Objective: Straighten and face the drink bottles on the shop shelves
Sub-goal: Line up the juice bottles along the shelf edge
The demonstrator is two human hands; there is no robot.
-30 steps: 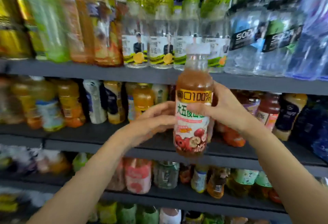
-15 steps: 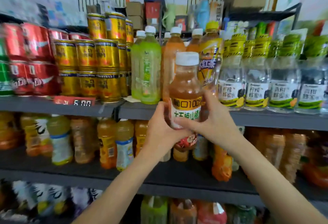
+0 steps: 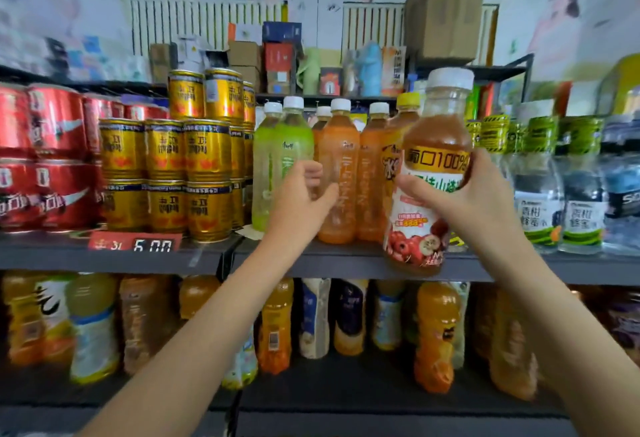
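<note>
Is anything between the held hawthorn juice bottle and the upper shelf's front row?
Yes. The right hand holds the hawthorn juice bottle in front of the shelf, where orange tea bottles and a yellow-capped bottle already fill the front row behind it. The left hand reaches toward the orange ones. No free slot is visible there.

juice bottle [image 3: 429,173] label: middle text hidden under right hand [image 3: 460,201]
lower shelf bottles [image 3: 277,326]: labels blurred, unreadable
red cans [image 3: 41,159]: cut off at left edge
</note>
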